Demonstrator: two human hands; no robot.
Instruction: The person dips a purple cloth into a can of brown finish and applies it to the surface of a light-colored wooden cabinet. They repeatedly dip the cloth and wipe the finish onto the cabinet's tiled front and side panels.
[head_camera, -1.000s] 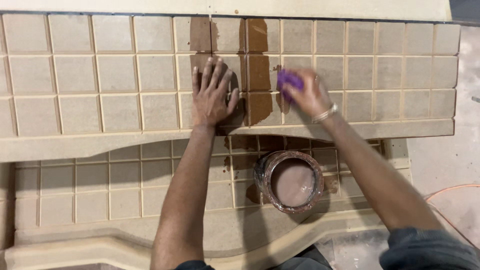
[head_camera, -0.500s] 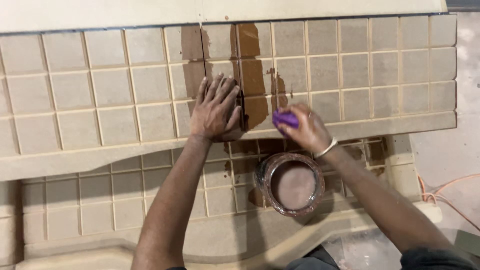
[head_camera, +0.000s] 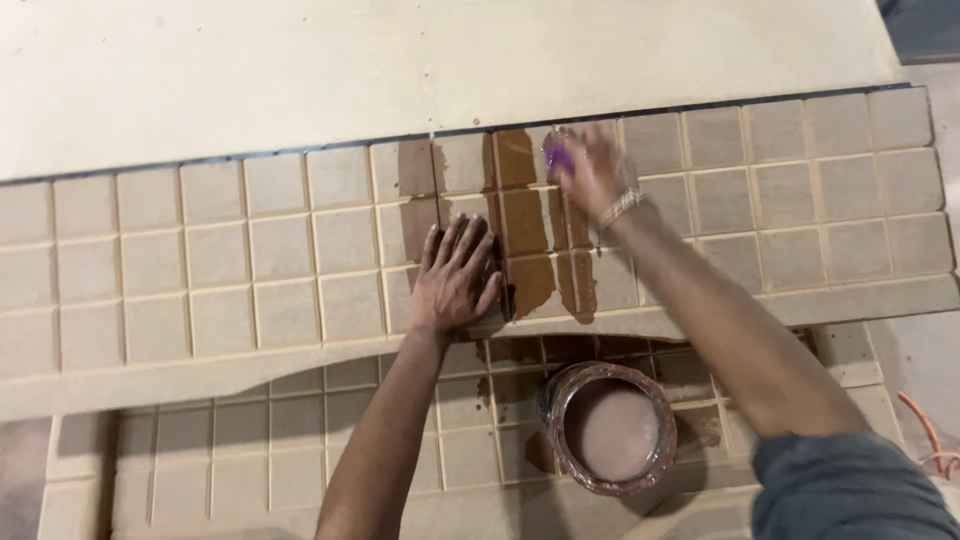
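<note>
Purple applicator (head_camera: 556, 154) gripped right (head_camera: 590, 172); left (head_camera: 455, 278) flat on panel (head_camera: 250, 270)

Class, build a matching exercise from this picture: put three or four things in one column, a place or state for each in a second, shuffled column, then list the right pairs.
Things:
1. left hand
2. right hand
3. tin of brown liquid
4. stained squares

Places or states:
A. open, on the lower panel
B. flat on the grid panel
C. wet, darker brown
D. gripping a purple pad

Pairs: 1-B, 2-D, 3-A, 4-C
</note>
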